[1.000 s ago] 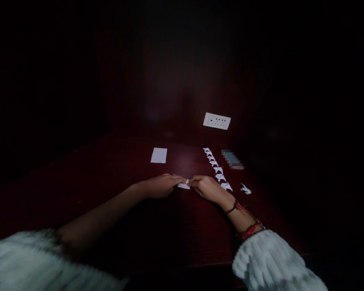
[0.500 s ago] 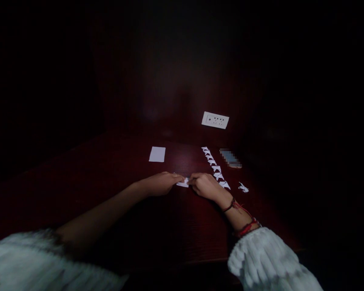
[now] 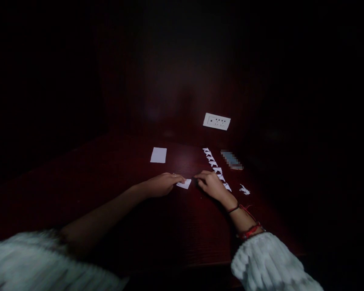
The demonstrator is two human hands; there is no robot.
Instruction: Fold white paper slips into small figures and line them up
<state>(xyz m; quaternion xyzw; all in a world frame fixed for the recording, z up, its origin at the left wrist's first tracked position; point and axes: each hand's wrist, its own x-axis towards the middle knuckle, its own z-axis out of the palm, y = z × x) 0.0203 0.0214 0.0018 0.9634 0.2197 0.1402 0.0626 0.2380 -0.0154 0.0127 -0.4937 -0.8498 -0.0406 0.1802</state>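
A small white piece of paper [image 3: 186,184] lies on the dark red table in front of me, its left part covered by fingertips. My left hand [image 3: 162,184] comes in from the left and holds it, thumb and fingers closed at its left edge. Just right of the paper, my right hand [image 3: 211,185] is empty, with index finger and thumb apart. Beyond and beside that hand runs a slanting row of several small folded white papers [image 3: 212,163], the nearest ones partly hidden by it.
A white stack or sheet of paper [image 3: 158,155] lies farther back on the left. On the right are a blurred-out phone [image 3: 231,159] and a crumpled white scrap [image 3: 244,189]. A white socket plate [image 3: 216,121] is on the back panel. The surroundings are very dark.
My right hand has let go of the small paper and drawn a little to the right, its fingers parting. My left hand stays on the paper. The view has shifted slightly.
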